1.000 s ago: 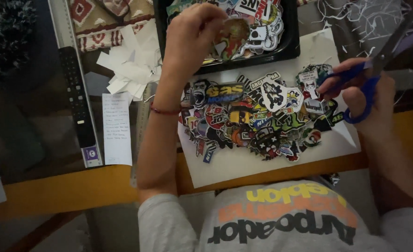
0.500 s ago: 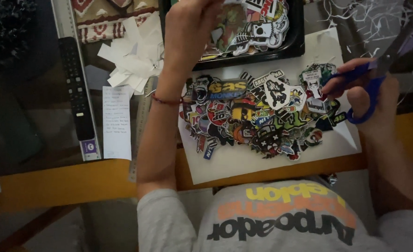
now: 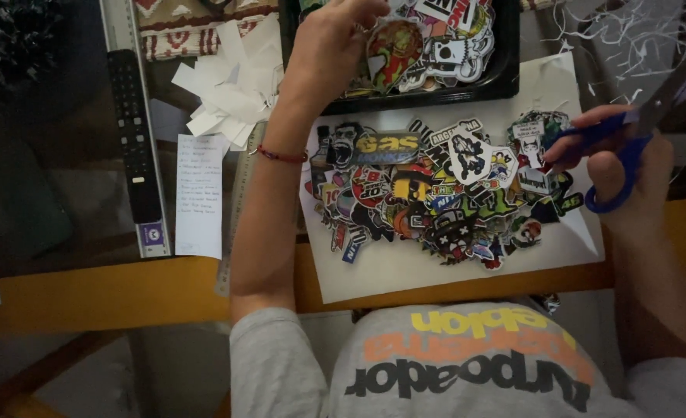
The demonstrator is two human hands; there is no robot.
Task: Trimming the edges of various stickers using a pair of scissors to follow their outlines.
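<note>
— Where are the hands?

— The left hand [image 3: 329, 42] is at the top centre of the frame, reaching over the black tray [image 3: 505, 73]. Its fingers are pinched on a round sticker [image 3: 393, 42], red and green, held just above the loose stickers lying in the tray.

— And the other one?

— The right hand [image 3: 618, 166] sits at the right edge, fingers closed through the blue handles of a pair of scissors [image 3: 629, 143]. The blades point toward the upper right corner, off the table's edge.

— What lies between them?

— A white sheet [image 3: 451, 271] in the middle of the frame, with a heap of cut-out stickers [image 3: 436, 190] spread over it. The sheet touches the tray's lower rim.

— Anything to the left?

— A pile of white paper scraps [image 3: 231, 85] at upper left, a written note [image 3: 200, 193] below it, a metal ruler [image 3: 238, 209] just beside the forearm, and a dark remote control [image 3: 135, 131] further left.
</note>
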